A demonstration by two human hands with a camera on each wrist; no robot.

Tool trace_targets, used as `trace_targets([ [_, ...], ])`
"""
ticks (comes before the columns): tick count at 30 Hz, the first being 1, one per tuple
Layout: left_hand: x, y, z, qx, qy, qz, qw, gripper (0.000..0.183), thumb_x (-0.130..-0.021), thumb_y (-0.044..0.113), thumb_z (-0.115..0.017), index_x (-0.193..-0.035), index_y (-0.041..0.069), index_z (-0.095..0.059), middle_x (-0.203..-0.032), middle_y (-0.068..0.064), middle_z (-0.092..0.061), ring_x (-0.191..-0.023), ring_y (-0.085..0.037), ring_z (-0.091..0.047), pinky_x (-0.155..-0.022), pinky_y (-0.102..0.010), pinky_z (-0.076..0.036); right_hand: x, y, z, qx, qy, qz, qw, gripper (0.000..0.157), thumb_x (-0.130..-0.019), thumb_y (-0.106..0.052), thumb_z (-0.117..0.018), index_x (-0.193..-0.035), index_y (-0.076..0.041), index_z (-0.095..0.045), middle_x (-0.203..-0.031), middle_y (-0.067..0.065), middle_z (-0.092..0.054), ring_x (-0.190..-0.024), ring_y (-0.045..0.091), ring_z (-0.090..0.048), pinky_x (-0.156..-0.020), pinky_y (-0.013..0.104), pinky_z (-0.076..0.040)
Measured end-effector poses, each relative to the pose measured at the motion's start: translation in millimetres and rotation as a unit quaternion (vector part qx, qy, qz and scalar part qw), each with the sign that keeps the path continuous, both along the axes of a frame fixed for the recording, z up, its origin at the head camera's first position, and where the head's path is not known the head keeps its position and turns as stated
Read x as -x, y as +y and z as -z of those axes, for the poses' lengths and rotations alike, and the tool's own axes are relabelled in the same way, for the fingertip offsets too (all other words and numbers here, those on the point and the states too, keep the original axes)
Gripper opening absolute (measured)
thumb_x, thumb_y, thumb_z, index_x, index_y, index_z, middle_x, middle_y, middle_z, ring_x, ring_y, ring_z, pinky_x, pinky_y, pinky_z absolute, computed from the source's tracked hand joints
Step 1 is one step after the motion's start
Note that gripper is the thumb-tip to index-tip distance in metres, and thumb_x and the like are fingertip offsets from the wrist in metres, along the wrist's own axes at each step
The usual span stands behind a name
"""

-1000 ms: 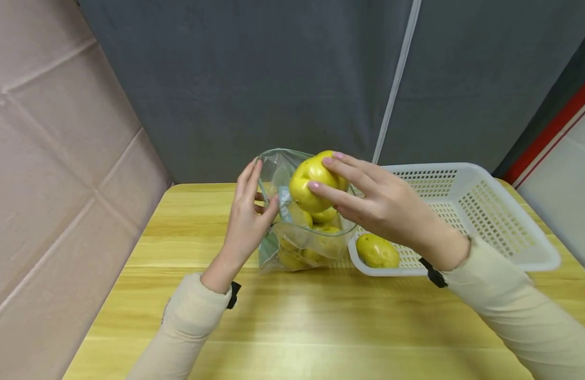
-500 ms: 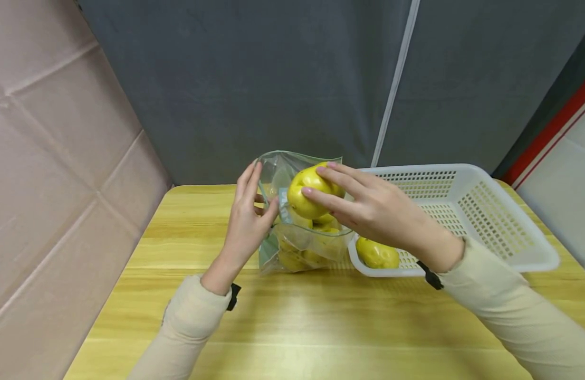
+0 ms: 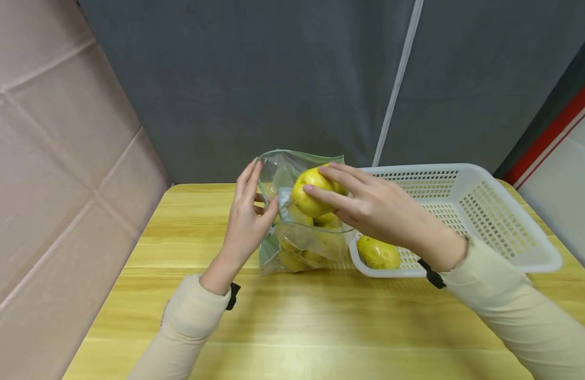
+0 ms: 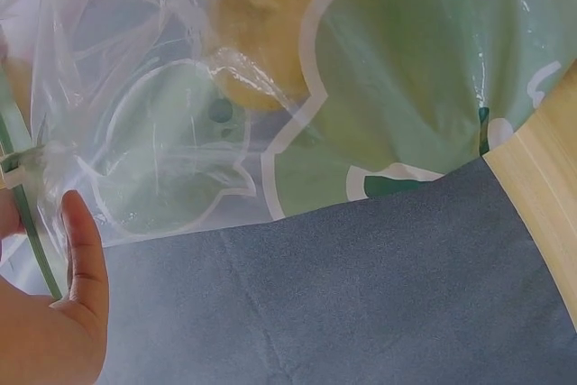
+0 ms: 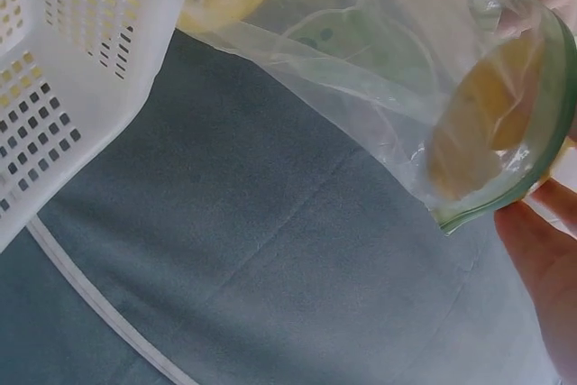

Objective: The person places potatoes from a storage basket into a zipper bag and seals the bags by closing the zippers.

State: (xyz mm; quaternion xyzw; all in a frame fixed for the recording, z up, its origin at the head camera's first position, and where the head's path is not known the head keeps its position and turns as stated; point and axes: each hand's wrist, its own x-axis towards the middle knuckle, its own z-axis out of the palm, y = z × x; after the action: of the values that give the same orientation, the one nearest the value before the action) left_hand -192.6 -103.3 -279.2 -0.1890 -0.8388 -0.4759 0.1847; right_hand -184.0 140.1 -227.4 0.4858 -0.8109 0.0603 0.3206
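Note:
A clear zip-lock bag with green trim stands on the table, its mouth open, several yellow potatoes inside. My left hand pinches the left edge of its mouth between thumb and fingers; the left wrist view shows the green zip strip there. Held in my right hand is a shiny yellow potato, in the bag's mouth above the others. In the right wrist view that potato shows through the plastic, and the right thumb lies by the green rim. Part of the potato is hidden by the fingers.
Right of the bag stands a white plastic basket with slotted walls. One potato lies in its near left corner. Wooden table runs in front; a grey cloth wall rises behind.
My right hand has lowered the potato slightly into the bag's mouth, and the far right rim of the bag now shows behind it. The left hand has stayed in place.

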Motion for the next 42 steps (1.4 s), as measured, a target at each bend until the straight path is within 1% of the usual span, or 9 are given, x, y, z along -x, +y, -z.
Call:
trace_targets([
  [5, -0.2, 0.5, -0.3, 0.001, 0.000, 0.001, 1.0000, 0.069, -0.090, 0.003, -0.059, -0.150, 0.002, -0.025, -0.157, -0.013, -0.023, -0.082, -0.021, -0.056, -0.064, -0.014, -0.050, 0.0, 0.8, 0.2, -0.009, -0.016, 0.010, 1.000, 0.069, -0.068, -0.006, -0.084, -0.131, -0.015, -0.056, -0.124, 0.018, -0.060, -0.110, 0.036, -0.061, -0.072, 0.043, -0.059],
  [12, 0.8, 1.0, -0.2, -0.007, 0.010, 0.001, 0.9999, 0.068, -0.090, 0.001, -0.058, -0.150, 0.002, -0.026, -0.156, -0.014, -0.024, -0.092, -0.023, -0.059, -0.065, -0.012, -0.050, -0.1, 2.5, 0.6, -0.011, -0.025, 0.011, 1.000, 0.071, -0.067, -0.006, -0.085, -0.131, -0.016, -0.055, -0.124, 0.018, -0.060, -0.109, 0.036, -0.061, -0.072, 0.043, -0.059],
  [18, 1.1, 1.3, -1.7, -0.015, 0.027, -0.005, 0.9995, 0.066, -0.088, -0.001, -0.060, -0.148, 0.001, -0.032, -0.154, -0.015, -0.029, -0.091, -0.021, -0.056, -0.066, -0.012, -0.050, 0.6, 3.1, 1.5, -0.012, -0.028, 0.013, 0.999, 0.069, -0.068, -0.005, -0.084, -0.131, -0.014, -0.056, -0.124, 0.018, -0.060, -0.107, 0.035, -0.062, -0.075, 0.043, -0.058],
  [23, 1.9, 0.9, -2.1, -0.015, 0.037, -0.010, 0.9992, 0.063, -0.089, -0.001, -0.060, -0.146, 0.000, -0.035, -0.152, -0.015, -0.032, -0.088, -0.019, -0.053, -0.064, -0.012, -0.048, 0.3, 3.5, 2.1, 0.002, -0.007, 0.020, 1.000, 0.057, -0.074, 0.000, -0.077, -0.127, -0.011, -0.059, -0.120, 0.018, -0.064, -0.099, 0.034, -0.065, -0.076, 0.043, -0.058],
  [26, 1.6, 0.8, -1.9, -0.013, 0.034, -0.008, 0.9993, 0.062, -0.089, -0.001, -0.059, -0.146, 0.000, -0.034, -0.152, -0.015, -0.032, -0.086, -0.019, -0.052, -0.063, -0.013, -0.047, -0.3, 4.4, 1.7, 0.017, 0.009, 0.017, 1.000, 0.053, -0.075, 0.001, -0.075, -0.125, -0.009, -0.060, -0.117, 0.018, -0.065, -0.095, 0.034, -0.067, -0.074, 0.043, -0.058],
  [32, 0.9, 0.7, -0.6, -0.010, 0.026, -0.006, 0.9996, 0.062, -0.090, 0.001, -0.059, -0.147, 0.000, -0.034, -0.153, -0.015, -0.031, -0.086, -0.019, -0.053, -0.062, -0.014, -0.048, -4.3, 10.8, 1.1, 0.040, 0.026, 0.005, 0.999, 0.053, -0.075, 0.000, -0.074, -0.125, -0.008, -0.060, -0.116, 0.019, -0.066, -0.092, 0.034, -0.067, -0.073, 0.045, -0.058],
  [38, 1.3, -0.3, 1.4, -0.008, 0.026, -0.009, 0.9996, 0.062, -0.090, 0.001, -0.058, -0.147, 0.001, -0.033, -0.153, -0.015, -0.031, -0.089, -0.019, -0.056, -0.062, -0.014, -0.049, -8.7, 25.0, 4.4, 0.057, 0.028, 0.020, 0.998, 0.053, -0.076, 0.002, -0.069, -0.127, -0.005, -0.059, -0.115, 0.021, -0.065, -0.087, 0.037, -0.067, -0.065, 0.045, -0.057],
  [41, 1.0, -0.4, 1.6, -0.008, 0.025, -0.009, 0.9996, 0.062, -0.090, 0.000, -0.058, -0.147, 0.000, -0.033, -0.153, -0.015, -0.031, -0.089, -0.019, -0.056, -0.062, -0.013, -0.048, -9.7, 32.6, 8.3, 0.066, 0.024, 0.035, 0.997, 0.054, -0.075, 0.003, -0.070, -0.128, -0.004, -0.058, -0.116, 0.022, -0.064, -0.088, 0.037, -0.066, -0.064, 0.045, -0.057],
  [42, 1.0, -0.4, 1.6, -0.008, 0.025, -0.009, 0.9996, 0.062, -0.090, 0.000, -0.058, -0.147, 0.000, -0.033, -0.153, -0.015, -0.031, -0.089, -0.019, -0.056, -0.062, -0.013, -0.048, -10.2, 35.1, 9.7, 0.069, 0.021, 0.041, 0.997, 0.057, -0.073, 0.003, -0.072, -0.128, -0.004, -0.058, -0.115, 0.022, -0.064, -0.089, 0.038, -0.066, -0.065, 0.046, -0.056],
])
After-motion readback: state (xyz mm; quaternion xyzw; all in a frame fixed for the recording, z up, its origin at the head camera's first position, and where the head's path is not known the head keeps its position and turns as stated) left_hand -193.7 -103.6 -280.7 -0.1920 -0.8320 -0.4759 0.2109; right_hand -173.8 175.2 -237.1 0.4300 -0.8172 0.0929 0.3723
